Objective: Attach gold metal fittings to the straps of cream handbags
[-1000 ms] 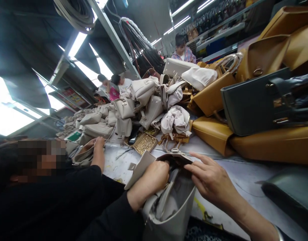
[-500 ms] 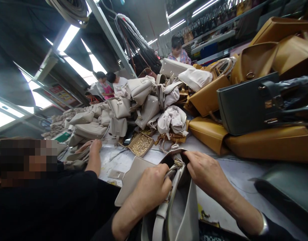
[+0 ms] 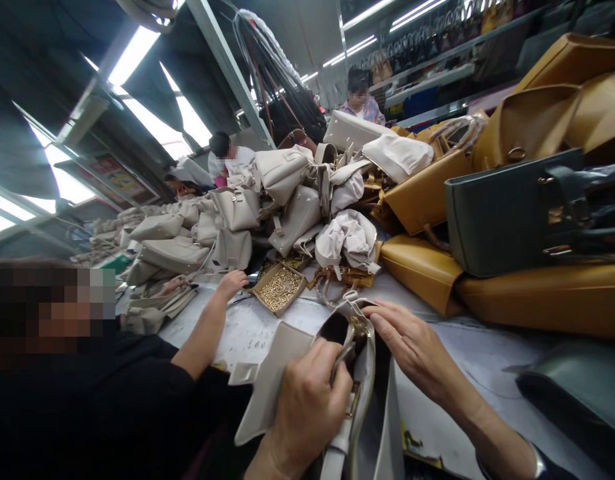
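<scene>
A light grey-beige handbag (image 3: 390, 427) stands in front of me, tilted, its top open and a gold zip along the opening. My left hand (image 3: 312, 393) is closed on its strap and upper edge, knuckles up; what lies inside the fist is hidden. At the far top corner, my right hand (image 3: 417, 343) holds the bag's rim loosely, fingers fairly straight and thumb over the opening. The bag's flap (image 3: 275, 380) hangs out to the left with a small tab. A gold buckle (image 3: 353, 400) sits on the strap beside my left hand.
A shallow box (image 3: 279, 289) of small gold fittings lies beyond the bag. Beige handbags (image 3: 175, 253) are heaped behind it; mustard bags (image 3: 542, 293) and a dark green bag (image 3: 507, 213) are piled right. A co-worker's hand (image 3: 232, 285) reaches near the box from the left.
My left hand has moved slightly down and nearer. My right fingers have straightened at the rim. The co-worker's hand has moved right, from the bag pieces towards the fittings box.
</scene>
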Tool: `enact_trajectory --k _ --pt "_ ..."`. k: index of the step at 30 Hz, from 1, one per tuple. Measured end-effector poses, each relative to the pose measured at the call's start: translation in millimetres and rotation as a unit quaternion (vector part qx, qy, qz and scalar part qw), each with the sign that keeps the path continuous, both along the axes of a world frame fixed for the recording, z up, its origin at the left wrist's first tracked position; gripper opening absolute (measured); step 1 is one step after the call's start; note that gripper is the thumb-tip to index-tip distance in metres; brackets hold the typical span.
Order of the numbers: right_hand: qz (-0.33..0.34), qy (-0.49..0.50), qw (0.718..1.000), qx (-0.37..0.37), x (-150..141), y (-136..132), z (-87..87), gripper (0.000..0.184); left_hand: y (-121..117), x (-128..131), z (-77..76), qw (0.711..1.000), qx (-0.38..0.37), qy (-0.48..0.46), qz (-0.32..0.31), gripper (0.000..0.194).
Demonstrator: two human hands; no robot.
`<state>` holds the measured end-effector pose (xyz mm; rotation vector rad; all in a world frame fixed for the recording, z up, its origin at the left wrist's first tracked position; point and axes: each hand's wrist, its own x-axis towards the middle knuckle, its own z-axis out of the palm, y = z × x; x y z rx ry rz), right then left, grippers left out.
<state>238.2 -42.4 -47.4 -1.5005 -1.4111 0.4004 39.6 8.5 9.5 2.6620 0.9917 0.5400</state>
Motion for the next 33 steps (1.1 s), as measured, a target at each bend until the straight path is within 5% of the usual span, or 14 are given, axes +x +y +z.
enact_trajectory --k 11,14,19,24,28,30,33 --pt "0.043 0.040 0.998 0.010 8.7 8.2 -9.6 0.024 -5.2 3.1 -6.6 0.997 0.064 0.028 -0.027 0.019" --pt "0.068 0.080 0.994 0.016 10.3 11.1 -13.0 0.019 -4.2 5.2 -6.7 1.000 0.013 -0.013 -0.008 0.022" --pt "0.075 0.098 0.991 0.054 3.8 13.5 -15.2 0.016 3.6 7.2 -2.9 0.972 -0.112 -0.204 0.018 0.062" --pt "0.039 0.095 0.992 0.067 -2.1 16.3 -17.7 0.017 5.4 15.2 -0.1 0.926 -0.250 -0.282 0.013 0.024" --pt "0.028 0.117 0.990 0.070 -8.3 19.6 -18.0 0.020 4.3 28.2 -6.5 0.874 -0.356 -0.321 0.078 0.022" --pt "0.031 0.131 0.988 0.075 -12.0 21.1 -17.0 0.020 5.0 32.9 -10.3 0.861 -0.353 -0.343 0.131 0.018" --pt "0.040 0.128 0.988 0.082 -15.6 21.9 -15.2 0.022 5.6 33.9 -12.4 0.878 -0.279 -0.350 0.167 0.020"
